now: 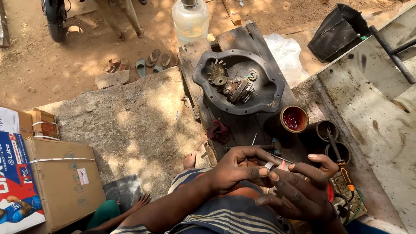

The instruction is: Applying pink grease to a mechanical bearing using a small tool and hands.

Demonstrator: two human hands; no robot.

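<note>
I see one small metal ring [269,165] pinched between my left hand [236,171] and right hand [299,190], fingers of both clenched on it, hole facing up. Beyond the fingers on the wooden worktop [242,125]: three dark cups [318,130], then one black tray [265,100] with gear parts.

Single head view, looking steeply down, close over hands [268,177], workbench [242,125] beyond.

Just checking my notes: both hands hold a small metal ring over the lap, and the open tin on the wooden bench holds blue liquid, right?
Not quite. The head view shows the tin holding red liquid, not blue. The rest stands: the left hand and right hand hold the small metal ring over the lap, beside the wooden bench.
</note>
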